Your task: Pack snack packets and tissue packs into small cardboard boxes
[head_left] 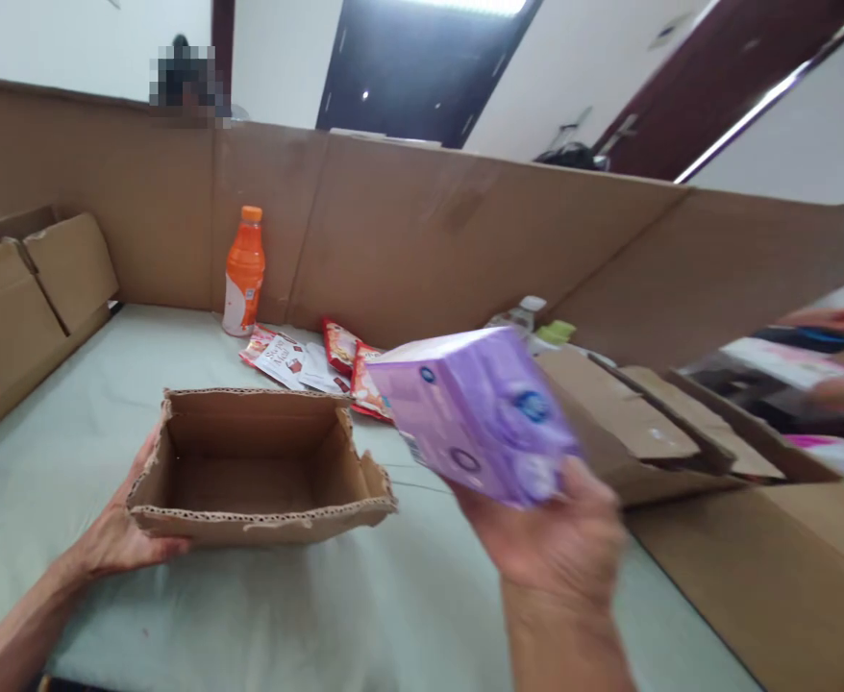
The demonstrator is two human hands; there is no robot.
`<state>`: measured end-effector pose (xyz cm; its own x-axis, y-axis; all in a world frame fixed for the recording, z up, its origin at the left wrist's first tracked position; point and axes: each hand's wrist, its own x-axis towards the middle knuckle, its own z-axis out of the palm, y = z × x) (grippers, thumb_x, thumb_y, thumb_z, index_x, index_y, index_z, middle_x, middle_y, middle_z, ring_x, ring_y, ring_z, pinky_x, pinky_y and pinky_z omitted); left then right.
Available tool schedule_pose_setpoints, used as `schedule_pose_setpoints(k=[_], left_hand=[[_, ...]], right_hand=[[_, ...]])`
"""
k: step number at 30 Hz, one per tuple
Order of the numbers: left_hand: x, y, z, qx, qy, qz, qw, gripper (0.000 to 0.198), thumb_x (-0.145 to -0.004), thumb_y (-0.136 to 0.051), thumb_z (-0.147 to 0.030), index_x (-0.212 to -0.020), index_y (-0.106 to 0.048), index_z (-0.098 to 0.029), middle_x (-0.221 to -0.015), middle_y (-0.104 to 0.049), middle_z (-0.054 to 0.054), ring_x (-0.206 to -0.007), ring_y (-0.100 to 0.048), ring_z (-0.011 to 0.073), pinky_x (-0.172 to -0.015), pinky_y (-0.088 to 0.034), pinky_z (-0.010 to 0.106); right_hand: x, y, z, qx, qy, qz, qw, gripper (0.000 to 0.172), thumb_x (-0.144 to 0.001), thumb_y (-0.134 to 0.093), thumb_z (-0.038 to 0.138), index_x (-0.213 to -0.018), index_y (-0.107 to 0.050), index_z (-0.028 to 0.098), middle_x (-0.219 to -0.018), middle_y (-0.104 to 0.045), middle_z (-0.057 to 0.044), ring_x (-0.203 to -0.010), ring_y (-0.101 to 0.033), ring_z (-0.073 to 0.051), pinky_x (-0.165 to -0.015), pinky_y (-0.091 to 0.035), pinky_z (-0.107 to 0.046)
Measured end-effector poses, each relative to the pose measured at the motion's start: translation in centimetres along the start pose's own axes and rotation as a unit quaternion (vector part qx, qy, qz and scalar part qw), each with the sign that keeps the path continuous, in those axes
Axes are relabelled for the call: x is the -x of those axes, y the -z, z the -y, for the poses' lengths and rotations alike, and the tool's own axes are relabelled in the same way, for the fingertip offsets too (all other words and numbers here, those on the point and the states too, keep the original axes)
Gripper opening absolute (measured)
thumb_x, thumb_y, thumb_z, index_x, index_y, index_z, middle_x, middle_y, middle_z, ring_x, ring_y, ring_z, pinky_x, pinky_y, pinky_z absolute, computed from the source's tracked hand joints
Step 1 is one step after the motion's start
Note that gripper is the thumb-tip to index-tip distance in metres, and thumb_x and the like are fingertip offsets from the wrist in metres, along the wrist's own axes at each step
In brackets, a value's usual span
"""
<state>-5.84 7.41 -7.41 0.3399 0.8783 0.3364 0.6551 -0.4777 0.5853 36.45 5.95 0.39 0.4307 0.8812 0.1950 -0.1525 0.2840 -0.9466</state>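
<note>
My left hand grips the left end of a small open cardboard box, thumb along its near side. Its torn rim faces up and I see no contents inside. To the right of the box, my right hand holds a purple plastic-wrapped pack from below, tilted and raised over the table. It looks like a tissue pack, slightly blurred. Behind the box lie white-and-pink snack packets and red snack packets, partly covered by the purple pack.
An orange drink bottle stands near the cardboard wall. Larger cardboard boxes sit at the left and the right. A clear bottle is partly hidden. Another person's hand shows at the far right.
</note>
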Motion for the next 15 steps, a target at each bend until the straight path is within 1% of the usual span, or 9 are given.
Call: schedule_pose_setpoints(k=[2, 3, 5, 7, 8, 10, 12, 14, 15], left_hand=[[-0.1, -0.1, -0.8, 0.044, -0.020, -0.008, 0.999, 0.115, -0.077, -0.060, -0.089, -0.166, -0.021, -0.027, -0.143, -0.063, 0.018, -0.137, -0.057, 0.0421, -0.111, -0.054, 0.053], [-0.1, -0.1, -1.1, 0.063, -0.030, -0.010, 0.998, 0.117, -0.079, -0.059, -0.088, -0.168, -0.009, -0.029, -0.152, -0.055, 0.018, -0.143, -0.052, 0.0419, -0.114, -0.052, 0.054], [-0.1, -0.1, -1.5, 0.088, -0.048, -0.006, 0.995, 0.116, -0.082, -0.061, -0.082, -0.168, 0.000, -0.034, -0.165, -0.040, 0.017, -0.150, -0.043, 0.0433, -0.118, -0.047, 0.057], [0.1, 0.0, -1.6, 0.101, -0.059, 0.000, 0.993, 0.111, -0.086, -0.067, -0.072, -0.168, 0.000, -0.037, -0.171, -0.029, 0.017, -0.154, -0.036, 0.0457, -0.120, -0.042, 0.061], [0.3, 0.0, -1.5, 0.104, -0.063, 0.003, 0.993, 0.111, -0.086, -0.069, -0.068, -0.168, 0.000, -0.037, -0.172, -0.026, 0.017, -0.154, -0.034, 0.0464, -0.121, -0.041, 0.063], [0.6, -0.1, -1.4, 0.111, -0.068, 0.003, 0.991, 0.115, -0.085, -0.075, -0.062, -0.168, 0.001, -0.035, -0.171, -0.026, 0.019, -0.155, -0.033, 0.0472, -0.123, -0.037, 0.064], [0.8, -0.4, -1.3, 0.115, -0.075, -0.003, 0.990, 0.121, -0.082, -0.080, -0.057, -0.168, 0.001, -0.033, -0.169, -0.028, 0.020, -0.154, -0.033, 0.0474, -0.124, -0.034, 0.065], [0.9, -0.8, -1.3, 0.116, -0.086, -0.013, 0.989, 0.124, -0.080, -0.083, -0.055, -0.168, 0.001, -0.034, -0.168, -0.028, 0.019, -0.154, -0.032, 0.0475, -0.124, -0.033, 0.066], [0.9, -1.0, -1.3, 0.116, -0.092, -0.017, 0.989, 0.125, -0.079, -0.084, -0.054, -0.168, 0.002, -0.035, -0.168, -0.028, 0.019, -0.154, -0.032, 0.0473, -0.124, -0.033, 0.066]], right_hand=[[1.2, 0.2, 3.8, 0.012, 0.020, 0.029, 0.999, 0.057, -0.081, -0.064, 0.067, -0.131, -0.067, 0.039, -0.127, -0.072, -0.014, -0.115, -0.069, -0.040, -0.086, -0.058, -0.062], [1.7, 0.0, 5.6, 0.045, 0.017, 0.069, 0.996, 0.059, -0.078, -0.070, 0.067, -0.131, -0.069, 0.040, -0.126, -0.072, -0.016, -0.112, -0.069, -0.041, -0.081, -0.057, -0.061], [2.1, -1.4, 8.5, 0.141, -0.001, 0.171, 0.975, 0.060, -0.070, -0.081, 0.063, -0.126, -0.073, 0.041, -0.123, -0.073, -0.017, -0.103, -0.071, -0.043, -0.072, -0.056, -0.058], [1.9, -3.8, 10.3, 0.242, 0.001, 0.251, 0.937, 0.054, -0.064, -0.089, 0.055, -0.115, -0.079, 0.038, -0.112, -0.076, -0.015, -0.091, -0.070, -0.039, -0.070, -0.055, -0.053], [1.8, -5.3, 10.7, 0.282, 0.012, 0.271, 0.920, 0.049, -0.062, -0.091, 0.051, -0.108, -0.081, 0.037, -0.103, -0.077, -0.013, -0.086, -0.068, -0.037, -0.072, -0.054, -0.051], [1.5, -8.4, 10.5, 0.332, 0.036, 0.287, 0.898, 0.039, -0.059, -0.095, 0.047, -0.093, -0.082, 0.034, -0.082, -0.074, -0.008, -0.078, -0.065, -0.032, -0.076, -0.052, -0.048], [1.5, -11.0, 9.1, 0.361, 0.064, 0.287, 0.885, 0.030, -0.055, -0.096, 0.046, -0.073, -0.077, 0.031, -0.061, -0.064, -0.003, -0.074, -0.062, -0.030, -0.078, -0.050, -0.045], [1.7, -13.1, 7.2, 0.401, 0.109, 0.284, 0.864, 0.035, -0.057, -0.094, 0.049, -0.056, -0.065, 0.029, -0.049, -0.051, -0.001, -0.074, -0.062, -0.030, -0.078, -0.047, -0.043], [1.9, -13.9, 6.3, 0.431, 0.129, 0.288, 0.845, 0.040, -0.060, -0.091, 0.051, -0.051, -0.060, 0.029, -0.046, -0.048, 0.000, -0.073, -0.062, -0.030, -0.077, -0.046, -0.043]])
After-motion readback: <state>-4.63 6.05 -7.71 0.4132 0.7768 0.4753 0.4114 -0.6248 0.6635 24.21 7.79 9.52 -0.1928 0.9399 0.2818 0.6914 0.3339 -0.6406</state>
